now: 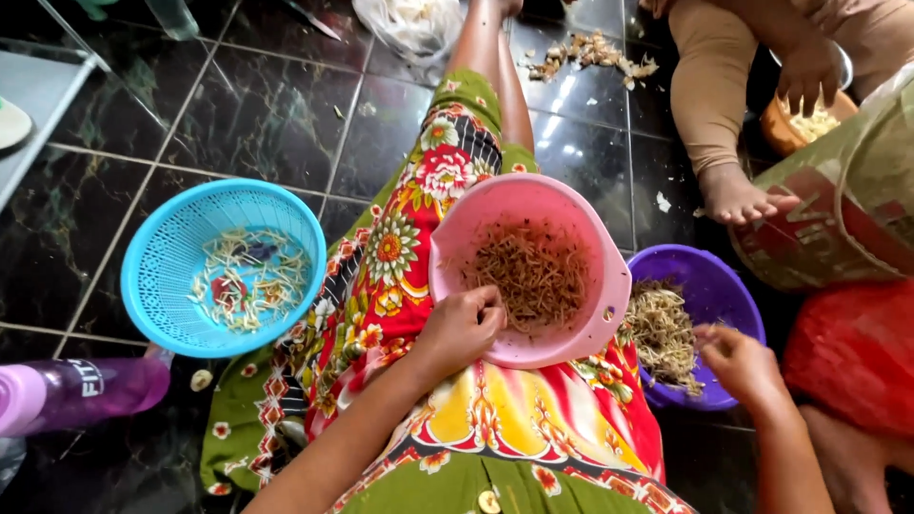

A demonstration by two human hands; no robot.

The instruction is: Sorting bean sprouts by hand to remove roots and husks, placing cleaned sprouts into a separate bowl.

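Sprouts (533, 271), thin and brown, fill the pink bowl (609, 286) resting on the person's lap, on a flowered cloth of red, yellow and green (400, 257). At the near left of the scene a purple bottle (86, 390) lies on the dark tiled floor (267, 114). Just right of it sits a blue perforated basket (162, 257) with a thin scatter of pale sprouts and scraps inside, touching the cloth's edge. The left hand (462, 328) rests on the near rim of the pink bowl, its grip curled together at the edge of the sprouts; whether it pinches any is not clear. Right of the pink bowl, and touching it, a purple bowl (724, 286) on the floor holds a paler heap of sprouts (662, 333). The right hand (743, 366) hovers over its near side, fingers bent loosely, clamped on nothing visible. Far right, another person's foot (738, 195) and hand (809, 71) show near a brown bowl (781, 133).
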